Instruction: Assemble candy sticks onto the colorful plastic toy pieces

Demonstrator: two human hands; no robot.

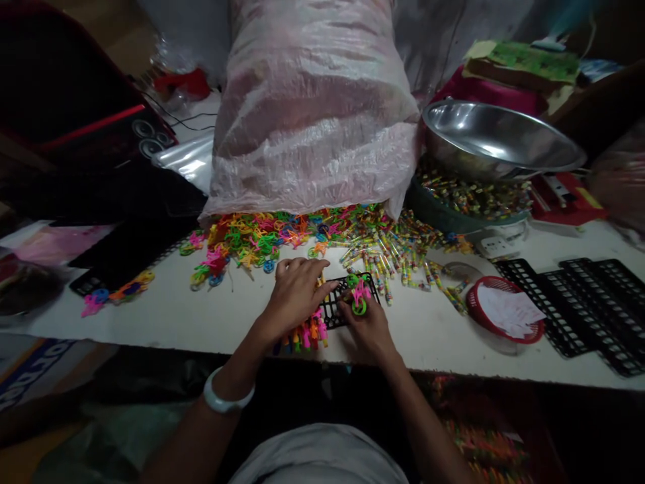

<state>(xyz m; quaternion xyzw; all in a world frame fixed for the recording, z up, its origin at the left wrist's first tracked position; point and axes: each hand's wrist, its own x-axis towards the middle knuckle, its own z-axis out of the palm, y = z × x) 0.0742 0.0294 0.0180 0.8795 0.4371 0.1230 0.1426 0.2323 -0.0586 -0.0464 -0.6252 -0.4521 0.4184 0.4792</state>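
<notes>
A black grid tray [332, 312] lies near the table's front edge, with a row of small bright plastic toys [313, 331] along its left part. My left hand [296, 290] rests over that side, its thumb stretched toward the tray's middle and apart from the fingers. What lies under the palm is hidden. My right hand [370, 328] is at the tray's right end, its fingers closed on a small pink and green plastic toy [359, 294] with a ring-like wheel. Behind the hands spreads a heap of similar toys [252, 235], beside a pile of striped, candy-filled tubes [385, 252].
A bulging plastic sack [317, 121] stands behind the heap. To the right are a metal bowl [504, 138] over a tub of tubes [448, 215], a red basket [474, 302] holding paper, and stacked black trays [569, 312]. Several toys [121, 290] lie left.
</notes>
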